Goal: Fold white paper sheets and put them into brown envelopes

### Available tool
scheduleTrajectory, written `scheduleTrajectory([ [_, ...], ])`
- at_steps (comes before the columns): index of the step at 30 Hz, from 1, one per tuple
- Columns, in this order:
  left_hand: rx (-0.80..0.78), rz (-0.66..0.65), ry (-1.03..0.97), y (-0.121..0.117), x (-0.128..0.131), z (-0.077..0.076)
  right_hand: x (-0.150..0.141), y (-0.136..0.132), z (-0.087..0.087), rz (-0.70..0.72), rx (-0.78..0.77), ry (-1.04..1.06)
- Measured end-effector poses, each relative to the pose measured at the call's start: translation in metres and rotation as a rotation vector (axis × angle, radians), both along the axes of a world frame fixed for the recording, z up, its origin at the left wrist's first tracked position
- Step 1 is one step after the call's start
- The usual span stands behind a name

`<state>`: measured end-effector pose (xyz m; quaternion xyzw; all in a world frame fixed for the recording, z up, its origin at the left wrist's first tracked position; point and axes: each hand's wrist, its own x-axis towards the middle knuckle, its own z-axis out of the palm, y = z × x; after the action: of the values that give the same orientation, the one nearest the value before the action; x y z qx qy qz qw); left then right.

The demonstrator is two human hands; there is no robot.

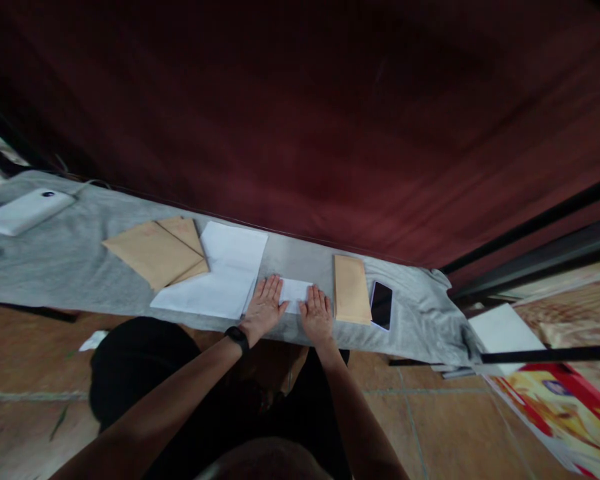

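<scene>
A small folded white sheet of paper (pixel 295 291) lies on the grey cloth between my two hands. My left hand (pixel 265 303), with a dark watch at the wrist, rests flat on its left end, fingers stretched out. Flat on the right end is my right hand (pixel 317 315), its fingers also extended. Larger white sheets (pixel 230 273) lie just left of my left hand, partly under several brown envelopes (pixel 157 250). Right of my right hand, a brown envelope or stack of them (pixel 351 288) lies upright along the cloth.
A dark-screened phone (pixel 381 305) lies beside the right-hand envelope. At the far left sits a white device (pixel 27 210) with a cable. The narrow cloth-covered table (pixel 420 313) runs along a dark red panel (pixel 300 133). A red and yellow box (pixel 565 413) stands low at the right.
</scene>
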<state>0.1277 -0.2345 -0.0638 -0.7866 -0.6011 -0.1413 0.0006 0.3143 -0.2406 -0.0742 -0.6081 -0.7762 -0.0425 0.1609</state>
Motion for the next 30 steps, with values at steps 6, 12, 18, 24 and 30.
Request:
scheduleTrajectory([
  [6,0.017,-0.238,-0.006,0.005,0.015,0.007,-0.001,0.0,0.001,-0.012,-0.011,0.012],
  [12,-0.027,-0.334,-0.031,0.011,0.028,0.003,0.0,0.0,0.001,-0.007,-0.025,0.004],
  [18,-0.028,-0.324,-0.028,0.017,0.015,0.0,0.0,0.001,-0.001,-0.01,-0.029,0.004],
  [24,-0.039,-0.239,-0.015,0.02,0.002,0.001,0.002,0.0,-0.002,0.004,-0.023,0.012],
  [30,-0.051,-0.226,0.0,0.02,0.002,0.0,-0.012,0.006,0.004,-0.054,-0.043,0.037],
])
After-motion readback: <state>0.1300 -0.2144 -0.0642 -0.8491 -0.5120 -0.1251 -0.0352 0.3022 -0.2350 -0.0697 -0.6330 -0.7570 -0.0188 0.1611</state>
